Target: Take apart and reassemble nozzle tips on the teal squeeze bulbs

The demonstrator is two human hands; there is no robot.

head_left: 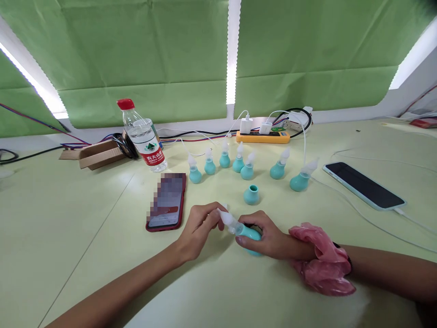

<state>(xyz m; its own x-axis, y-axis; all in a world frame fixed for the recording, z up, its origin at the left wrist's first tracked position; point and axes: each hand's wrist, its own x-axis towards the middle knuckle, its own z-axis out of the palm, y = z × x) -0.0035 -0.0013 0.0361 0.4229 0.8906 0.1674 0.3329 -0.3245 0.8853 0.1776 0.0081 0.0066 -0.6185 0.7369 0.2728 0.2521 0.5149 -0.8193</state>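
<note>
Near the table's front, my right hand (269,239) is wrapped round the teal bulb of a nasal aspirator (251,233), which lies tilted with its nozzle pointing left. The fingers of my left hand (198,230) pinch the translucent white nozzle (228,219) near its tip. Nozzle and bulb meet between my two hands; how firmly they are joined I cannot tell. Just beyond my right hand stands an open teal bulb (251,196) without a nozzle. Behind it, several aspirators with nozzles, among them one at the right (300,181) and one at the left (195,174), form a loose row.
A red-cased phone (166,202) lies left of my hands, with a water bottle (146,141) and cardboard box (102,154) behind. An orange power strip (262,136) stands at the back. At right, another phone (365,186) trails a white cable. A pink scrunchie (322,259) circles my right wrist.
</note>
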